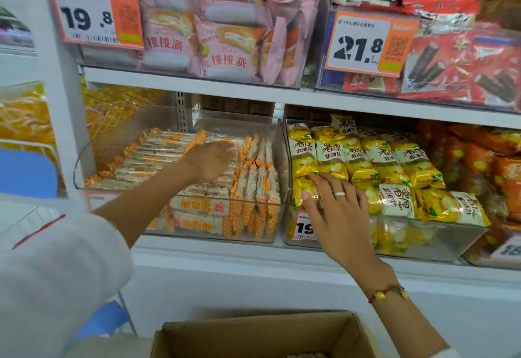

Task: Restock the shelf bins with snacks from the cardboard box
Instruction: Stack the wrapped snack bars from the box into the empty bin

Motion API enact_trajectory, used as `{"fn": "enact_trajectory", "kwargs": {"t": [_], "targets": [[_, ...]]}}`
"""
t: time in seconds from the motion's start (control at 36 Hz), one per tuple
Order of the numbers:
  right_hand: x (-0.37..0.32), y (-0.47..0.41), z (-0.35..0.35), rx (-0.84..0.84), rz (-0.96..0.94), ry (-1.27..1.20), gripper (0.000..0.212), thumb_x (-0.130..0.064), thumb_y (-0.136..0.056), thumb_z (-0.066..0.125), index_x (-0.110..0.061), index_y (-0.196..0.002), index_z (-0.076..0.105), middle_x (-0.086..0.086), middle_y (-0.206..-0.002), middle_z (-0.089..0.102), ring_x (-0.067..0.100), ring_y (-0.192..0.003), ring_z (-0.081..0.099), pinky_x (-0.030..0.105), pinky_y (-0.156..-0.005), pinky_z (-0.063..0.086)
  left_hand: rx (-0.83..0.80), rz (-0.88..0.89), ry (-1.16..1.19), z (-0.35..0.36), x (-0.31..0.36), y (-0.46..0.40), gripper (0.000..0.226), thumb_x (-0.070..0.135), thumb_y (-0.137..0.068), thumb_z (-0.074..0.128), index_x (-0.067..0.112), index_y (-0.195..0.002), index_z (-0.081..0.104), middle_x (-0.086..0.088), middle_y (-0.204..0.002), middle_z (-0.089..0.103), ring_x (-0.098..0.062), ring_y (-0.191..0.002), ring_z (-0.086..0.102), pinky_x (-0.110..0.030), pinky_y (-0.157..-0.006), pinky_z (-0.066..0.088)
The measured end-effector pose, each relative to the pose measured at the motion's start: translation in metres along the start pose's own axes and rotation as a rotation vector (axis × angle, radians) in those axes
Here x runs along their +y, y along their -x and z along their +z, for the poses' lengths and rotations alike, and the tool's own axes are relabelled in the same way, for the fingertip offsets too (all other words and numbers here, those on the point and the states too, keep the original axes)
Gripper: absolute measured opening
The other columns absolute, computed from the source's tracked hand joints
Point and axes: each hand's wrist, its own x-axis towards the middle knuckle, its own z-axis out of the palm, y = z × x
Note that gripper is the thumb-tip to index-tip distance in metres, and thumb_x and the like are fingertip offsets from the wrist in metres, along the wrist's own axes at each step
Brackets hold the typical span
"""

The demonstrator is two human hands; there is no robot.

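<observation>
Your left hand [210,160] reaches into the clear plastic bin [180,233] on the lower shelf and rests on top of the rice-cracker bars [158,157], fingers loosely bent over the packs; you cannot tell whether it grips one. The bars are long, narrow, pale and grainy, sealed in clear film with orange checked ends. Under and to the left of your left hand they lie flat, long axis running left to right; just right of it a row stands on edge, long axis running from the front of the bin toward the back.

Your right hand [335,208] lies spread and flat, fingers straight, on the yellow snack packets [375,160] at the front left corner of the neighbouring clear bin [439,245], holding nothing. A ring sits on one finger, a red-and-gold bracelet on the wrist. Those packets are glossy, puffy pillows in yellow and white.

Below and between your hands, the open cardboard box [253,332] shows its brown matte inner walls, with a few pale bars at the bottom edge of view.

The white shelf [197,253] carries both bins. Above your hands, the upper shelf holds pink pie packets [231,47] and red packets [465,56], with orange price tags reading 19.8 [95,15] and 21.8 [369,44].
</observation>
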Motion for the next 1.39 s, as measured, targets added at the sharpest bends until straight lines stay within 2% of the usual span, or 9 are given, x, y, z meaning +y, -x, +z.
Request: {"fn": "enact_trajectory", "kwargs": {"t": [0.17,0.31,0.42,0.72,0.97,1.08,1.19,1.31,1.39], "targets": [[-0.007,0.019,-0.02,0.018,-0.151,-0.053,0.043,-0.037,-0.095,0.043,-0.018,-0.131,0.056,0.004,-0.135,0.053,0.027,-0.124,0.044,0.044,-0.103,0.033,0.459,0.201,-0.008,0.011,0.022,0.086,0.042,0.037,-0.103,0.029,0.021,-0.132,0.055,-0.003,-0.131,0.059,-0.024,-0.123,0.05,-0.036,-0.099,0.037],[-0.018,0.071,-0.022,-0.016,-0.185,-0.22,0.03,-0.032,-0.093,0.049,-0.019,-0.114,0.065,-0.001,-0.106,0.063,0.016,-0.1,0.051,0.028,-0.08,0.044,0.608,0.213,0.14,0.059,0.037,0.165,0.026,0.028,-0.097,0.045,0.019,-0.113,0.064,0.001,-0.107,0.066,-0.021,-0.097,0.059,-0.02,-0.075,0.031],[-0.011,0.136,0.0,-0.355,-0.124,-0.287,0.03,-0.035,-0.094,0.045,-0.025,-0.111,0.067,-0.008,-0.104,0.063,0.01,-0.1,0.054,0.022,-0.077,0.045,0.392,0.021,0.213,0.121,0.02,0.203,0.022,0.026,-0.098,0.048,0.035,-0.116,0.059,0.014,-0.108,0.061,-0.007,-0.098,0.055,-0.024,-0.064,0.04],[0.017,0.264,0.051,-0.892,-0.071,-0.203,0.033,-0.018,-0.093,0.052,-0.017,-0.124,0.06,0.003,-0.115,0.064,0.023,-0.11,0.059,0.031,-0.084,0.05,-0.154,-0.161,0.137,0.248,-0.049,0.254,0.027,0.023,-0.096,0.05,0.029,-0.121,0.059,0.013,-0.126,0.056,-0.007,-0.113,0.052,-0.024,-0.086,0.045],[0.009,0.281,0.102,-1.286,-0.015,-0.041,0.056,-0.03,-0.096,0.047,-0.022,-0.149,0.028,0.005,-0.154,0.03,0.027,-0.142,0.025,0.04,-0.109,0.03,-0.571,-0.185,-0.002,0.311,-0.079,0.252,0.06,0.036,-0.097,0.043,0.027,-0.151,0.018,0.0,-0.155,0.028,-0.025,-0.14,0.029,-0.037,-0.111,0.033],[0.01,0.289,0.126,-1.376,-0.003,0.014,0.068,-0.031,-0.095,0.051,-0.025,-0.153,0.015,0.004,-0.16,0.014,0.028,-0.146,0.015,0.045,-0.113,0.022,-0.819,-0.317,-0.194,0.337,-0.078,0.255,0.072,0.025,-0.096,0.05,0.012,-0.152,0.005,-0.011,-0.159,0.007,-0.029,-0.144,0.02,-0.038,-0.11,0.035],[0.019,0.307,0.145,-1.43,0.001,0.055,0.088,-0.03,-0.092,0.057,-0.026,-0.154,-0.006,0.003,-0.161,-0.012,0.029,-0.148,-0.004,0.044,-0.116,0.017,-0.894,-0.326,-0.265,0.352,-0.069,0.258,0.077,0.044,-0.096,0.05,0.014,-0.153,0.007,-0.013,-0.16,0.0,-0.03,-0.148,-0.003,-0.044,-0.115,0.024],[0.029,0.321,0.158,-1.326,0.013,0.083,0.102,-0.031,-0.086,0.066,-0.026,-0.152,-0.011,0.004,-0.162,-0.007,0.032,-0.148,0.001,0.046,-0.115,0.023,-0.558,-0.3,-0.223,0.358,-0.071,0.251,0.057,0.042,-0.098,0.045,0.018,-0.147,0.028,-0.009,-0.148,0.038,-0.028,-0.14,0.028,-0.042,-0.112,0.027],[0.033,0.325,0.165,-1.2,0.048,0.12,0.108,-0.037,-0.083,0.07,-0.022,-0.153,-0.011,0.003,-0.162,-0.006,0.034,-0.142,0.017,0.046,-0.105,0.038,-0.461,-0.297,-0.199,0.364,-0.075,0.236,0.055,0.042,-0.097,0.046,0.015,-0.144,0.032,-0.008,-0.143,0.045,-0.027,-0.134,0.037,-0.04,-0.109,0.028]]}}
